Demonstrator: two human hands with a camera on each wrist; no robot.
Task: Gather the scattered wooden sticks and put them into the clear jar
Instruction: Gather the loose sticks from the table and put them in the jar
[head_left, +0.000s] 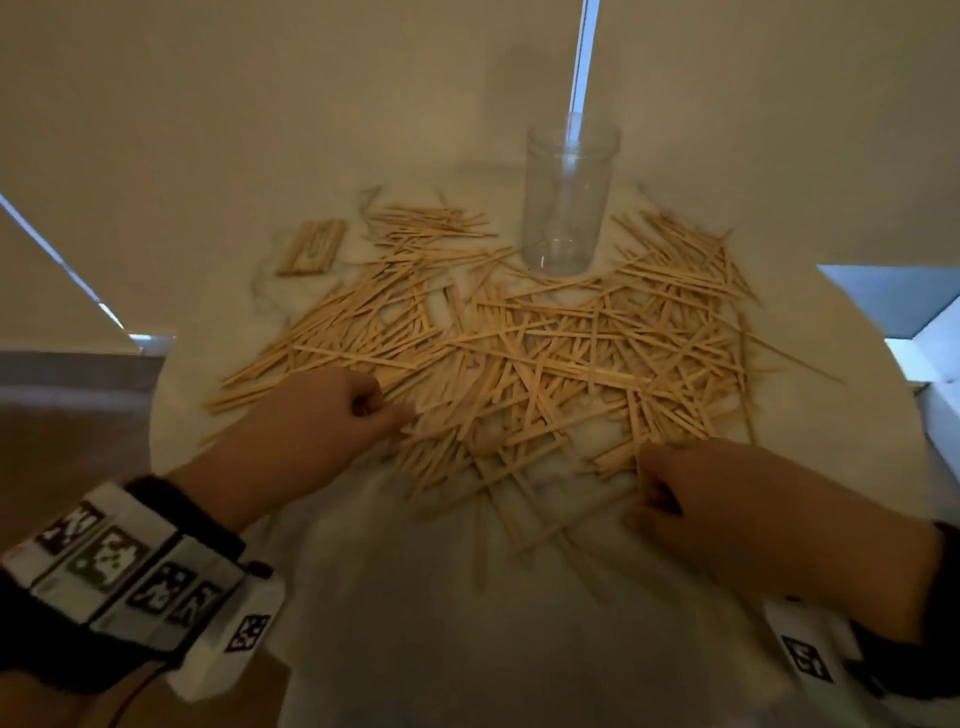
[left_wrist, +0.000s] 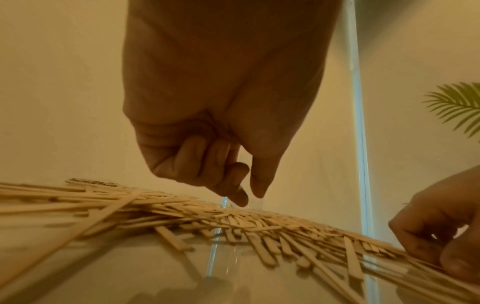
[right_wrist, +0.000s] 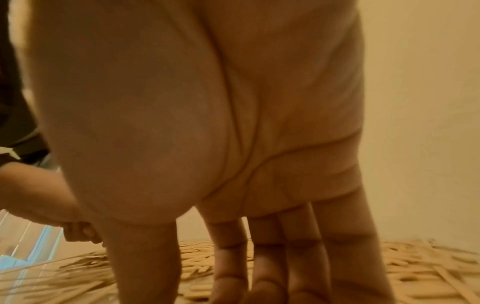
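Your left hand (head_left: 311, 431), fingers curled but holding nothing visible, hovered at the near-left edge of the wooden sticks (head_left: 519, 358) strewn over the round table (head_left: 415, 597). Your right hand (head_left: 727, 519) reached straight-fingered onto the sticks' near-right edge. The clear jar (head_left: 569, 202) stood upright behind them.

Sticks (head_left: 519, 353) pale tan; jar (head_left: 569, 200) clear; table (head_left: 363, 597) white marbled; wrist bands (head_left: 130, 566) white with black square codes; plant (left_wrist: 457, 107) green.
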